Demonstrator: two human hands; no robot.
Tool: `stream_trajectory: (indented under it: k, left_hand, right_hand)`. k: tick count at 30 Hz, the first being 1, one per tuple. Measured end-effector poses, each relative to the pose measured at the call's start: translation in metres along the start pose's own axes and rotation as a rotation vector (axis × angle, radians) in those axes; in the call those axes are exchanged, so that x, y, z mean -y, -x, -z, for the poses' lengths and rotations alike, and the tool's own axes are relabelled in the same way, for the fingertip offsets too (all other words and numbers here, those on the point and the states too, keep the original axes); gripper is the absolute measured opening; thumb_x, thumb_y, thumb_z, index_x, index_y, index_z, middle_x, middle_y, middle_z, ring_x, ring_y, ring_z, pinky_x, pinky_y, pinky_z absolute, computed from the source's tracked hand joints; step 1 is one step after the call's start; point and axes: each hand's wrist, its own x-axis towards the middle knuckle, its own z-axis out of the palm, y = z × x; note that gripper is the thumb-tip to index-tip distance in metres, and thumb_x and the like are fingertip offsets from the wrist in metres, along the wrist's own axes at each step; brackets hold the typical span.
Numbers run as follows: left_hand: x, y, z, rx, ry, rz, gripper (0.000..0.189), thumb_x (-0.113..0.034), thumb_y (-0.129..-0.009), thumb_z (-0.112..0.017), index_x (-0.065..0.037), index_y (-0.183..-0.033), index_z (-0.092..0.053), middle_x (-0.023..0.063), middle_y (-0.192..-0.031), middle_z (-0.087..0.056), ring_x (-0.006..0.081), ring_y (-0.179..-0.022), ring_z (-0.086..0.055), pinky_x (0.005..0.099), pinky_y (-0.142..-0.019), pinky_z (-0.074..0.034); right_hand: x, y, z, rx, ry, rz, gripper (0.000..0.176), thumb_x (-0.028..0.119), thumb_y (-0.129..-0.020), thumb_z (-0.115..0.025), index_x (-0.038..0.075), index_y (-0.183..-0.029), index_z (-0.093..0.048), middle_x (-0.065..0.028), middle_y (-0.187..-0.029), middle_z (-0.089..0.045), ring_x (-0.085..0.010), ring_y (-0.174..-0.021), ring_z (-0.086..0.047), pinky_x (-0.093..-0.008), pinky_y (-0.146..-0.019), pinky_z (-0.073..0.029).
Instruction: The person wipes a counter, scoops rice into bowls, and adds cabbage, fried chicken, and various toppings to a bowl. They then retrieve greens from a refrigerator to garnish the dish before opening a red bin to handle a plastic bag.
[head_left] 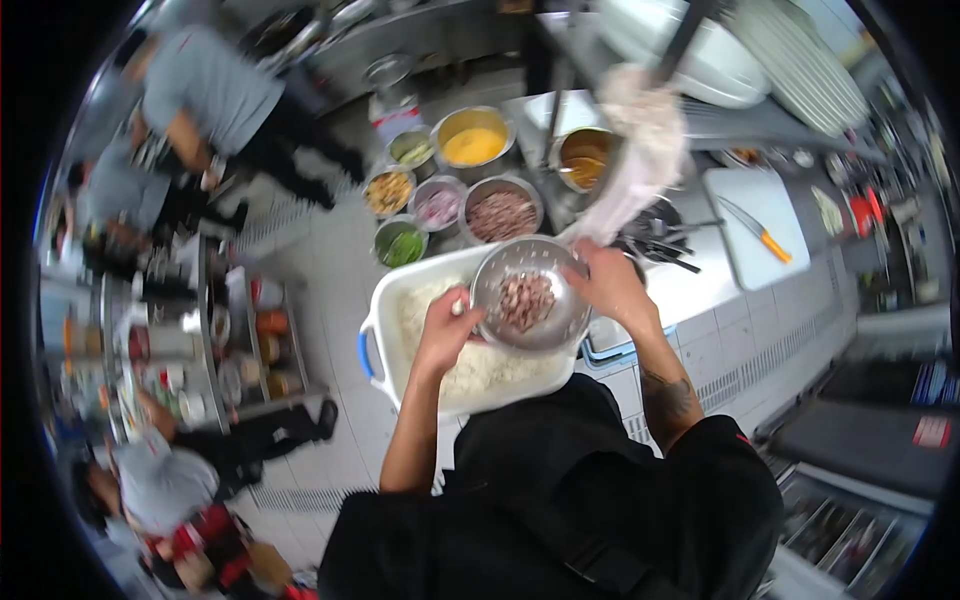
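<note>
Round, smooth metal bowl (pixel 562 322) of small pinkish-brown chunks (pixel 526 300), held above rectangular white tub (pixel 386 350) of grainy rice (pixel 490 370). Left hand (pixel 445 325) and right hand (pixel 612 285): each grip pinches bowl's rim. Round metal pots (pixel 475 117) crowd beyond; tiled floor (pixel 330 290) gives room left.

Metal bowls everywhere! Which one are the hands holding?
The metal bowl of chopped pinkish-brown pieces, over the white tub. The left hand and right hand grip it; the other metal containers stand beyond the tub.
</note>
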Motion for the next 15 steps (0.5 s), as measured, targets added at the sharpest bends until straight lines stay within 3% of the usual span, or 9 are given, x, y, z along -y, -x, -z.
stream_trajectory:
  k: [3,5,6,7,9,11,13,14,15]
  left_hand:
    - [-0.005,0.004,-0.028,0.152,0.013,0.079,0.017,-0.001,-0.084,-0.06,-0.008,-0.078,-0.047,0.0007,-0.087,-0.054,0.0136,-0.078,-0.059,0.0309,-0.057,-0.059]
    - [0.009,-0.002,-0.042,0.282,0.039,0.107,0.009,-0.004,-0.087,-0.06,-0.007,-0.089,-0.052,0.0014,-0.089,-0.056,0.0144,-0.08,-0.061,0.0313,-0.061,-0.059]
    - [0.011,-0.003,-0.05,0.334,0.073,0.113,0.009,-0.007,-0.088,-0.061,-0.006,-0.094,-0.054,0.0026,-0.09,-0.057,0.0151,-0.08,-0.061,0.0317,-0.062,-0.059]
    - [0.008,-0.007,-0.056,0.341,0.06,0.106,0.009,-0.007,-0.088,-0.061,-0.006,-0.094,-0.054,0.0026,-0.09,-0.057,0.0151,-0.08,-0.061,0.0317,-0.062,-0.059]
    - [-0.003,-0.014,-0.054,0.284,0.163,0.292,0.018,-0.013,-0.09,-0.06,-0.004,-0.104,-0.055,0.007,-0.093,-0.059,0.0173,-0.076,-0.062,0.0313,-0.062,-0.058]
    - [0.051,-0.045,-0.012,-0.091,-0.249,0.194,0.03,-0.023,-0.087,-0.064,-0.002,-0.107,-0.054,0.0124,-0.095,-0.06,0.0203,-0.073,-0.063,0.0315,-0.061,-0.056]
    - [0.13,-0.074,0.052,-0.545,-1.078,0.027,0.041,-0.027,-0.081,-0.069,0.0,-0.108,-0.053,0.0157,-0.09,-0.061,0.025,-0.07,-0.063,0.0348,-0.061,-0.053]
    - [0.129,-0.077,0.041,-0.546,-1.087,0.016,0.041,-0.027,-0.081,-0.069,0.0,-0.108,-0.053,0.0157,-0.09,-0.061,0.025,-0.07,-0.063,0.0348,-0.061,-0.053]
    - [0.127,-0.079,0.025,-0.579,-0.855,0.136,0.041,-0.024,-0.078,-0.07,0.0,-0.106,-0.053,0.0166,-0.088,-0.061,0.0276,-0.07,-0.062,0.037,-0.062,-0.051]
  right_hand:
    - [-0.052,0.03,0.027,0.05,-0.111,-0.116,0.024,0.02,-0.076,-0.062,-0.003,-0.083,-0.061,-0.0233,-0.072,-0.061,-0.0385,-0.07,-0.062,-0.045,-0.066,-0.049]
    - [-0.073,0.055,0.048,0.247,-0.234,-0.024,0.02,0.017,-0.073,-0.059,-0.003,-0.075,-0.06,-0.0207,-0.07,-0.061,-0.034,-0.06,-0.058,-0.0415,-0.06,-0.047]
    - [-0.085,0.067,0.06,0.224,-0.239,-0.031,0.02,0.017,-0.073,-0.059,-0.003,-0.075,-0.06,-0.0207,-0.07,-0.061,-0.034,-0.06,-0.058,-0.0415,-0.06,-0.047]
    - [-0.099,0.08,0.076,0.198,-0.286,-0.049,0.018,0.015,-0.073,-0.06,-0.003,-0.074,-0.059,-0.0174,-0.064,-0.058,-0.0262,-0.057,-0.054,-0.038,-0.056,-0.044]
    - [-0.12,0.097,0.119,0.07,-0.392,-0.11,0.016,0.013,-0.073,-0.062,-0.003,-0.073,-0.058,-0.0113,-0.057,-0.052,-0.0148,-0.052,-0.047,-0.0332,-0.051,-0.04]
    - [-0.145,0.104,0.169,-0.108,-0.394,-0.23,0.018,0.013,-0.073,-0.061,-0.005,-0.073,-0.058,-0.012,-0.055,-0.051,-0.012,-0.052,-0.047,-0.0325,-0.05,-0.04]
    - [-0.191,0.088,0.201,-0.257,-0.323,-0.323,0.022,0.015,-0.073,-0.06,-0.007,-0.073,-0.058,-0.0155,-0.056,-0.054,-0.0144,-0.052,-0.051,-0.0337,-0.051,-0.043]
    - [-0.217,0.072,0.21,-0.328,-0.309,-0.341,0.023,0.016,-0.074,-0.06,-0.007,-0.072,-0.058,-0.0157,-0.055,-0.055,-0.0159,-0.051,-0.053,-0.0342,-0.051,-0.044]
    - [-0.239,0.051,0.215,-0.388,-0.282,-0.346,0.024,0.016,-0.075,-0.059,-0.007,-0.071,-0.058,-0.0161,-0.055,-0.056,-0.018,-0.052,-0.055,-0.0346,-0.052,-0.045]
